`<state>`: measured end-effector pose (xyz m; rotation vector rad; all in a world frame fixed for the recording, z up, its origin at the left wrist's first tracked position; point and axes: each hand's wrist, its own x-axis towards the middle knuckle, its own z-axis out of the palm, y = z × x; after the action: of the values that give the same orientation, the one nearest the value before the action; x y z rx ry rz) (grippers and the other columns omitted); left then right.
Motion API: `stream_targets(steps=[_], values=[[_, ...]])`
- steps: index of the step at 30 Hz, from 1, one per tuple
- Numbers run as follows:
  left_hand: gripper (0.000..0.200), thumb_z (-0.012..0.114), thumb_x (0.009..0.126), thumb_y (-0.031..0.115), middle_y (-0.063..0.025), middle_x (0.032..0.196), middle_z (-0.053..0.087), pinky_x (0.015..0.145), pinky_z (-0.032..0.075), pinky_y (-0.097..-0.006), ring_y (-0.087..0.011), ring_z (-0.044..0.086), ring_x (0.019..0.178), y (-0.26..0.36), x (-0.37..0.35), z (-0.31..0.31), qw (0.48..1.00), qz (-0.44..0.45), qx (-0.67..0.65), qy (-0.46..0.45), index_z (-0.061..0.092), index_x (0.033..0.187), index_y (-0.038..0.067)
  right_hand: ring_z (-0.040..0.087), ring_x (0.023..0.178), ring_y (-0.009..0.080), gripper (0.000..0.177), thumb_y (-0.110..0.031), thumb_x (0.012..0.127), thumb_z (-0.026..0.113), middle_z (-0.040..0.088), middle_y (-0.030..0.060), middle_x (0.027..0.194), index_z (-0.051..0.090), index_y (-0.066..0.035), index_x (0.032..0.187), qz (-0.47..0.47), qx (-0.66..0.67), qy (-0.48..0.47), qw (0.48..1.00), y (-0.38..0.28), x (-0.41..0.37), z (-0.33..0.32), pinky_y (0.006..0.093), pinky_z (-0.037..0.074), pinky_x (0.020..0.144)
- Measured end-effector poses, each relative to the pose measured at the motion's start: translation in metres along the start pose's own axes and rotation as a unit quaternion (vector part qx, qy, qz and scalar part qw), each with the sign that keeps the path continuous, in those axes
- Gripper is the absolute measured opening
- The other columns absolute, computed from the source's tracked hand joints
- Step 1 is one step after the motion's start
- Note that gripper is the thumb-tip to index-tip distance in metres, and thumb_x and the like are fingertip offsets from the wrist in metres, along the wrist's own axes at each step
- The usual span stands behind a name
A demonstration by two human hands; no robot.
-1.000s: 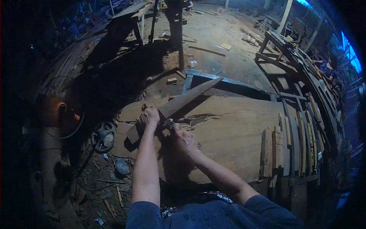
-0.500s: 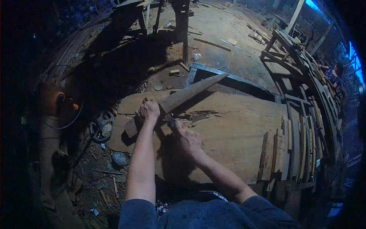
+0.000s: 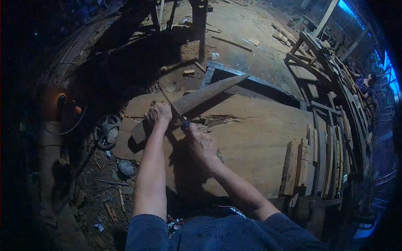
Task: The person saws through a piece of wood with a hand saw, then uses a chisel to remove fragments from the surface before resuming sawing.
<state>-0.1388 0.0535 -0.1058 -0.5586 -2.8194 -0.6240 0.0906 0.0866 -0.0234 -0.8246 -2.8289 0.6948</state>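
Observation:
A long, tapered, slightly curved piece of wood [image 3: 209, 93] lies slanted across a broad wooden board [image 3: 255, 142], its pointed end to the far right. Near the wood's closer end, my left hand [image 3: 160, 112] is closed over it. My right hand [image 3: 202, 145] grips the dark handle of what looks like a hand saw [image 3: 169, 100]. Its thin blade runs across the wood, just right of my left hand, and points away to the upper left. I cannot make out its teeth. A split, splintered hollow [image 3: 222, 119] marks the board beyond my right hand.
Several wooden strips [image 3: 322, 163] line the board's right side. A wooden frame [image 3: 259, 85] stands behind it. At the left are a dark wheel-like part [image 3: 108, 131] and scrap-strewn ground [image 3: 111, 201]. A person [image 3: 365, 85] is at the far right.
The view has shifted slightly, and the scene sits a little higher. Both hands remain closed on the wood and the saw. More of the blade shows past the wood's far edge.

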Motion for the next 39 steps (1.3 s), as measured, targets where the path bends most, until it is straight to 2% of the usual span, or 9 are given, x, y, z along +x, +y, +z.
stream_targets(steps=[1, 7, 16, 21, 24, 26, 29, 32, 39], values=[[0.039, 0.046, 0.08, 0.032, -0.0222, 0.084, 0.065, 0.075, 0.048, -0.0467, -0.0378, 0.064, 0.081, 0.018, -0.009, -0.033, 0.99, -0.107, -0.075, -0.051, 0.068, 0.079, 0.0, 0.062, 0.078, 0.0385, 0.035, -0.018, 0.085, 0.047, 0.063, 0.0174, 0.083, 0.039, -0.011, 0.119, 0.012, 0.008, -0.011, 1.0, -0.013, -0.006, -0.02, 0.0483, 0.047, 0.068], [0.037, 0.044, 0.081, 0.028, -0.021, 0.087, 0.065, 0.071, 0.049, -0.0471, -0.0384, 0.063, 0.081, 0.04, -0.022, -0.079, 0.995, -0.088, 0.011, -0.044, 0.068, 0.081, 0.0, 0.063, 0.081, 0.0376, 0.023, -0.017, 0.085, 0.047, 0.064, 0.0177, 0.085, 0.04, -0.01, 0.106, 0.005, 0.01, 0.011, 1.0, -0.03, 0.023, -0.017, 0.048, 0.048, 0.069], [0.035, 0.048, 0.078, 0.028, -0.0221, 0.082, 0.065, 0.064, 0.05, -0.0457, -0.0369, 0.064, 0.079, 0.02, -0.015, -0.03, 0.985, -0.119, -0.123, -0.016, 0.068, 0.078, 0.0, 0.063, 0.081, 0.037, 0.02, -0.016, 0.086, 0.046, 0.062, 0.0222, 0.087, 0.04, -0.011, 0.104, 0.006, 0.013, 0.027, 1.0, -0.031, 0.014, -0.019, 0.0482, 0.048, 0.068], [0.035, 0.047, 0.078, 0.028, -0.0205, 0.081, 0.066, 0.067, 0.05, -0.0448, -0.0365, 0.065, 0.077, 0.008, 0.0, -0.013, 0.995, -0.094, -0.038, -0.012, 0.069, 0.077, 0.001, 0.064, 0.084, 0.0349, 0.022, -0.016, 0.087, 0.045, 0.062, 0.022, 0.086, 0.039, -0.011, 0.107, -0.003, -0.018, -0.009, 1.0, -0.024, -0.01, -0.03, 0.0484, 0.048, 0.07], [0.036, 0.047, 0.079, 0.03, -0.0212, 0.079, 0.065, 0.065, 0.049, -0.0441, -0.0362, 0.064, 0.075, 0.03, -0.018, -0.056, 0.995, -0.09, -0.037, -0.004, 0.067, 0.076, 0.0, 0.067, 0.072, 0.0252, 0.016, -0.012, 0.085, 0.047, 0.065, 0.0114, 0.08, 0.043, -0.009, 0.1, 0.022, -0.101, -0.051, 0.993, -0.016, -0.028, -0.029, 0.0353, 0.052, 0.053], [0.036, 0.048, 0.078, 0.031, -0.0221, 0.077, 0.064, 0.062, 0.048, -0.0442, -0.0356, 0.064, 0.072, 0.035, -0.023, -0.066, 0.996, -0.076, -0.039, -0.008, 0.065, 0.075, -0.001, 0.067, 0.065, 0.0204, 0.017, -0.016, 0.085, 0.05, 0.064, 0.0065, 0.071, 0.043, -0.011, 0.099, -0.069, -0.063, 0.175, 0.98, -0.012, -0.008, -0.002, 0.0343, 0.051, 0.049], [0.04, 0.048, 0.077, 0.034, -0.023, 0.08, 0.064, 0.069, 0.049, -0.0463, -0.0384, 0.063, 0.078, 0.028, -0.015, -0.065, 0.994, -0.086, -0.008, -0.073, 0.066, 0.075, -0.002, 0.065, 0.058, 0.0193, 0.017, -0.017, 0.085, 0.05, 0.065, 0.0029, 0.071, 0.044, -0.012, 0.1, 0.002, -0.144, 0.059, 0.988, -0.026, 0.013, -0.004, 0.035, 0.051, 0.047], [0.041, 0.046, 0.079, 0.033, -0.0245, 0.081, 0.064, 0.071, 0.049, -0.0478, -0.0392, 0.063, 0.081, 0.029, -0.013, -0.057, 0.995, -0.094, -0.026, -0.025, 0.066, 0.075, -0.003, 0.064, 0.078, 0.0374, 0.025, -0.018, 0.087, 0.045, 0.063, 0.022, 0.086, 0.038, -0.011, 0.109, 0.014, -0.038, -0.008, 0.999, -0.007, -0.012, -0.005, 0.0489, 0.048, 0.064], [0.042, 0.045, 0.08, 0.031, -0.0257, 0.084, 0.063, 0.071, 0.049, -0.0474, -0.0392, 0.063, 0.08, 0.03, -0.017, -0.061, 0.995, -0.066, -0.055, -0.046, 0.065, 0.079, -0.005, 0.063, 0.075, 0.0389, 0.028, -0.018, 0.085, 0.047, 0.063, 0.0205, 0.075, 0.037, -0.01, 0.11, 0.016, -0.024, -0.002, 1.0, -0.026, 0.015, -0.011, 0.0481, 0.048, 0.063]])
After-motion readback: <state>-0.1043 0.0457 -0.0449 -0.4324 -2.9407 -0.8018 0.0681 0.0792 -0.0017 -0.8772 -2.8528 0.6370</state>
